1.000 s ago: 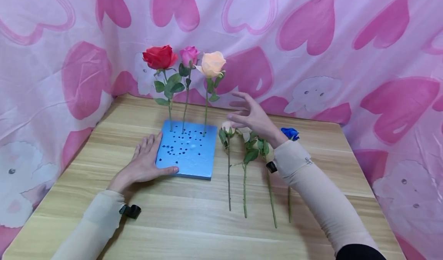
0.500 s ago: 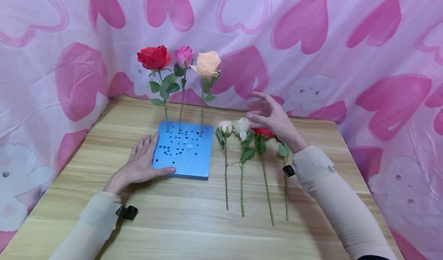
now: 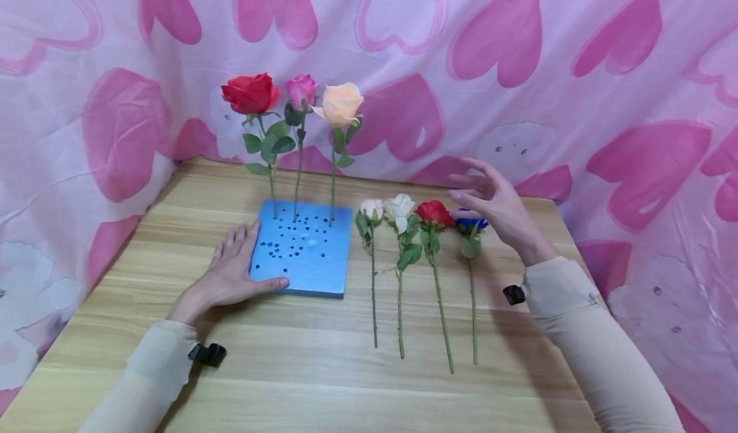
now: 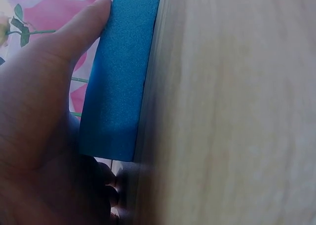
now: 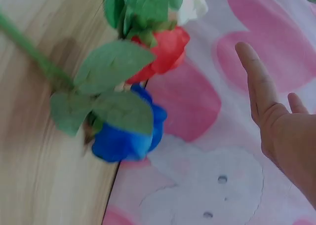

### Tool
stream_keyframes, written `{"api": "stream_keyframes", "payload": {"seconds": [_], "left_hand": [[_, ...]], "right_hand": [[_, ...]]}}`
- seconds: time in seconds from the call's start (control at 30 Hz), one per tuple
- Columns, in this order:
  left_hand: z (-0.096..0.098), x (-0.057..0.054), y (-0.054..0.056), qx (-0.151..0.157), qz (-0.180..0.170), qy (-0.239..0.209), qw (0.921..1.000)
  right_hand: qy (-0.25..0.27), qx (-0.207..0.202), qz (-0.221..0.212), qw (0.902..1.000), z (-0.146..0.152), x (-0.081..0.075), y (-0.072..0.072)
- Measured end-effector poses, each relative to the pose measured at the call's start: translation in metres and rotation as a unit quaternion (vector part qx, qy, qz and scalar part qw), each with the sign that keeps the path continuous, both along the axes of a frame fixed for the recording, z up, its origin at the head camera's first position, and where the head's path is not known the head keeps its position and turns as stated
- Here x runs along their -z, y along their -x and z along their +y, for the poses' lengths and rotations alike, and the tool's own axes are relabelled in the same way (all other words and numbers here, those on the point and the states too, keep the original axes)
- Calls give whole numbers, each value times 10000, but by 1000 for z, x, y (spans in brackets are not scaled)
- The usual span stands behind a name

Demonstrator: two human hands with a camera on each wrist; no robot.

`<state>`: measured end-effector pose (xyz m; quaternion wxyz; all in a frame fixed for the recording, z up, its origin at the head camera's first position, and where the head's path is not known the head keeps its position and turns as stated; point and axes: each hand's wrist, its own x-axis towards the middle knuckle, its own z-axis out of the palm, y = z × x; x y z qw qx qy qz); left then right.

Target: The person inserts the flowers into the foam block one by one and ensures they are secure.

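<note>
My left hand (image 3: pixel 227 276) rests against the left side of a blue foam block (image 3: pixel 328 263), fingers along that edge and thumb on its near left corner. Standing upright in the block are a red rose (image 3: pixel 252 93), a pink rose (image 3: pixel 302 91) and a peach rose (image 3: pixel 341 104). To its right a pale pink rose (image 3: pixel 371 209), a white rose (image 3: pixel 399 209), another red rose (image 3: pixel 434 213) and a blue rose (image 5: pixel 126 138) lie in a row. Above and right of the blue bloom, my right hand (image 3: pixel 498 205) hovers with nothing in its loosely bent fingers.
All this is on a wooden table (image 3: pixel 277 369). A pink curtain (image 3: pixel 398 29) with hearts hangs behind the table and along its sides. Many small holes dot the block's top.
My right hand has moved rightward, from above the pale roses to beside the blue rose, uncovering the second red rose. My left hand stays on the foam block. The head view has shifted slightly.
</note>
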<state>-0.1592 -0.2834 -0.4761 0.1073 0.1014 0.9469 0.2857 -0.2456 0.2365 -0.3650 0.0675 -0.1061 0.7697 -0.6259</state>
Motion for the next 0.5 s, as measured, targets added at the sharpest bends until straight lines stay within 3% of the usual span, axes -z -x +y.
{"api": "stream_keyframes", "payload": {"seconds": [0.23, 0.5], "left_hand": [[-2, -1, 0, 15, -49, 3, 10000], [-2, -1, 0, 19, -53, 27, 10000]], "right_hand": [[396, 57, 74, 9992, 25, 1, -9], [263, 337, -20, 9991, 50, 2, -23]]}}
